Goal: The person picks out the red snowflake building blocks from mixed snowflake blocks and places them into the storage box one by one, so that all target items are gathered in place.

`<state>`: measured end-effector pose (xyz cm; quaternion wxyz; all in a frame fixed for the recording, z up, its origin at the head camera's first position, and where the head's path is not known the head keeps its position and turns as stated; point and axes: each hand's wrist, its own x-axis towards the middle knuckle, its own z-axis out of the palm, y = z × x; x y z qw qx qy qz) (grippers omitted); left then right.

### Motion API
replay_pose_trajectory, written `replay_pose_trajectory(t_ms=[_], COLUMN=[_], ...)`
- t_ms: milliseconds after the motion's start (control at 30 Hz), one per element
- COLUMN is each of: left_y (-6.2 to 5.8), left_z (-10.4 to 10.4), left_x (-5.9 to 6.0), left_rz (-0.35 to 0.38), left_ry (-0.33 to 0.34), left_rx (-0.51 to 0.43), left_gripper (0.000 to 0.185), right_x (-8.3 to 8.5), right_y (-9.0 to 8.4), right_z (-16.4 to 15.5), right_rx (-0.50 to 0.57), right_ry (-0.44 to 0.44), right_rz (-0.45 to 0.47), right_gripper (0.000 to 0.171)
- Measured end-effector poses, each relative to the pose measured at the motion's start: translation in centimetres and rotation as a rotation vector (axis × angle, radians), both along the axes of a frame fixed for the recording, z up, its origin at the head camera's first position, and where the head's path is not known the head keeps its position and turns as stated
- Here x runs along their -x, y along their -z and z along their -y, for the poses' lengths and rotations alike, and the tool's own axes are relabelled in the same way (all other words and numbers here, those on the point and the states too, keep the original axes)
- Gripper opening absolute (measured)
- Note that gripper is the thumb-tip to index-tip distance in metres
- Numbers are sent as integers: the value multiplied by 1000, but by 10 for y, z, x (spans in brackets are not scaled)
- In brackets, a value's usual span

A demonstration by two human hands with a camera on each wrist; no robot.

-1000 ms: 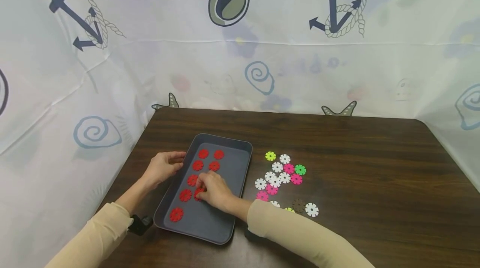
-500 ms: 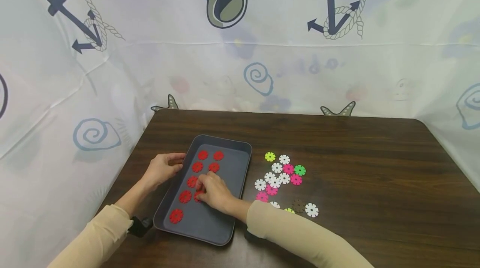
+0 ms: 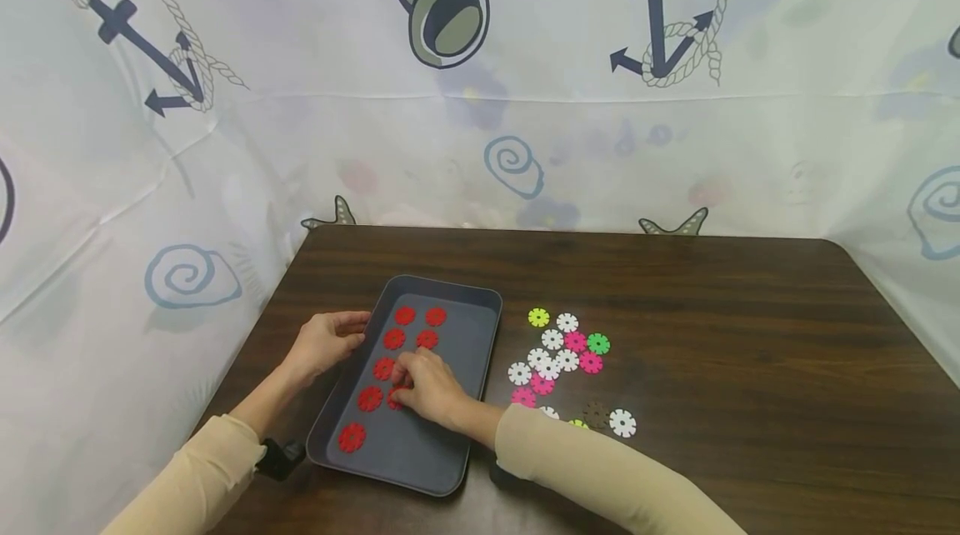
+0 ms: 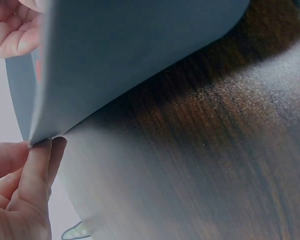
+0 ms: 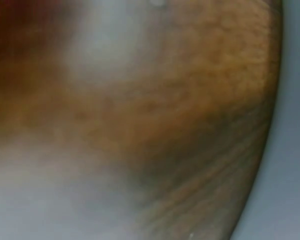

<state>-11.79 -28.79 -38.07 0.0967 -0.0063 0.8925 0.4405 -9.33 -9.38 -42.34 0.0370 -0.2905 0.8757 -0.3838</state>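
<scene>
A dark grey baking tray [image 3: 442,460] lies at a slant on the table, with several red notched discs [image 3: 352,437] in two columns inside it. At its left side my left hand [image 3: 322,343] holds the rim; the left wrist view shows those fingers [image 4: 36,170] against the tray wall [image 4: 115,60]. Over the tray's middle, my right hand [image 3: 431,389] has thumb and fingertips bent down onto a red disc [image 3: 394,402], partly hidden beneath them. The right wrist view is blurred, with only brown surface and a grey edge showing.
Right of the tray, loose notched discs lie on the brown wooden table [image 3: 750,335]: white [image 3: 567,322], pink [image 3: 591,362], green [image 3: 598,343], yellow [image 3: 538,317] and brown [image 3: 597,414]. My right sleeve [image 3: 585,460] covers some of them. A patterned cloth [image 3: 375,143] hangs behind.
The head view has tilted up slightly, so everything sits a little lower in it. Both hands keep their places at the tray, and the discs stay where they were.
</scene>
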Motion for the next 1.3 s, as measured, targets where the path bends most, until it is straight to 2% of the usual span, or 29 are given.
replay_pose_trajectory(t_ms=[100,367,833,1067,1300], left_y=[1,3,4,3,1], left_z=[0,0,-1,-1,-2], left_x=[-1,-2,-1,0,1], left_rz=[6,4,-7,-14,-9], left_ry=[-3,-5,-9,-9,-5], left_rx=[3,12,15,14,11], left_gripper=[38,38,38,37,38], right_x=[-1,-1,-1,-3,-4], right_y=[1,-5,-27,-39,-47], right_z=[-1,-3,-32,-56,-82], right_rx=[43,6,161,179,223], right_ry=[-3,40,15,32,52], right_rz=[2,119,119,169,157], right_gripper=[18,15,13,13,13])
